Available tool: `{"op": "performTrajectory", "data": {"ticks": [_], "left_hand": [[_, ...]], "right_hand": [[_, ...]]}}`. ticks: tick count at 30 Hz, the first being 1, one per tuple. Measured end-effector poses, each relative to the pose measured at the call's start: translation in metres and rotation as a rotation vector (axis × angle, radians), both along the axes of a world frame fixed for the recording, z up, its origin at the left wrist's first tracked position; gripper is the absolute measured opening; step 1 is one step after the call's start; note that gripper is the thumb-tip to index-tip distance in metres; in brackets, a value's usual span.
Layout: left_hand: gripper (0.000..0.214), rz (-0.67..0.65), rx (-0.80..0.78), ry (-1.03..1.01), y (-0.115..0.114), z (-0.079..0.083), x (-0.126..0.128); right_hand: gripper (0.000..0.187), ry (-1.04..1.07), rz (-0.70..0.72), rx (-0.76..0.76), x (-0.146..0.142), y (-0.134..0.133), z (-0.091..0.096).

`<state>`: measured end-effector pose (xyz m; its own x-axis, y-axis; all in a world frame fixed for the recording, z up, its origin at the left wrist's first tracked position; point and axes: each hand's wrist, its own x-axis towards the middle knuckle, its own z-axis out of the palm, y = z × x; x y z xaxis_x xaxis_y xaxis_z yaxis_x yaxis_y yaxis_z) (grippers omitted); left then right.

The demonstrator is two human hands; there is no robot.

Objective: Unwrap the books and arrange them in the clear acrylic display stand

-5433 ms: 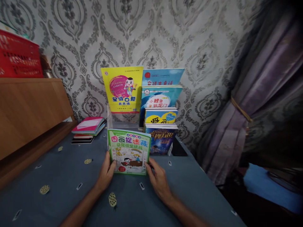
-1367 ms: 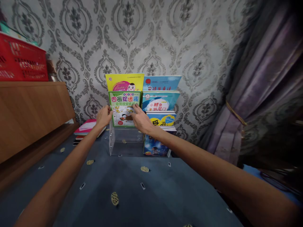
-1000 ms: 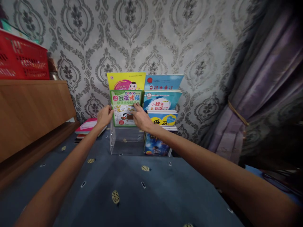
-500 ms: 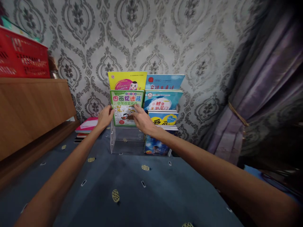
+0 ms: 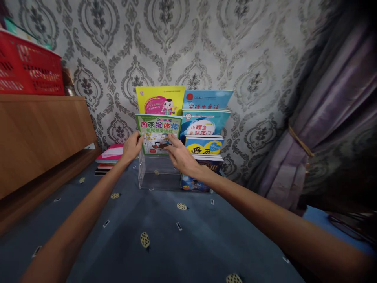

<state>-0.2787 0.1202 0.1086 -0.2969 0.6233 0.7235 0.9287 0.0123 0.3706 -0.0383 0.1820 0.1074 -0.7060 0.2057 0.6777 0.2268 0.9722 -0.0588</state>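
Note:
A green picture book (image 5: 159, 127) stands in the second tier of a clear acrylic rack (image 5: 157, 173), in front of a yellow book (image 5: 160, 100). My left hand (image 5: 132, 146) grips the green book's lower left edge. My right hand (image 5: 181, 155) rests its fingers on the book's lower right corner. Both arms reach far forward over the blue cloth. The rack's right column holds several blue books (image 5: 204, 125), stepped one above another.
A stack of pink and dark books (image 5: 109, 157) lies left of the rack on the blue patterned cloth (image 5: 165, 232). A wooden cabinet (image 5: 38, 133) with a red basket (image 5: 28, 67) on top stands at left. A purple curtain (image 5: 324, 114) hangs at right.
The green book went from the cloth near me up into the rack's second tier. Over the last second it has settled slightly, with both hands staying on its lower edge.

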Motion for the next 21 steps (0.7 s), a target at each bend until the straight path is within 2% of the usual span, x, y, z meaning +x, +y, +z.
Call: {"op": "performTrajectory", "data": {"ticks": [16,19,21], "left_hand": [[0.012,-0.076,0.040,-0.018,-0.005,-0.010,-0.001],[0.016,-0.091,0.067,-0.029,-0.009,-0.021,-0.002],[0.021,-0.053,0.092,-0.051,-0.015,-0.037,-0.004]], "right_hand": [[0.035,0.026,0.007,-0.055,-0.003,-0.004,-0.019],[0.032,0.010,0.025,-0.095,-0.001,-0.009,-0.021],[0.030,-0.011,0.038,-0.116,0.002,-0.019,-0.021]]}}
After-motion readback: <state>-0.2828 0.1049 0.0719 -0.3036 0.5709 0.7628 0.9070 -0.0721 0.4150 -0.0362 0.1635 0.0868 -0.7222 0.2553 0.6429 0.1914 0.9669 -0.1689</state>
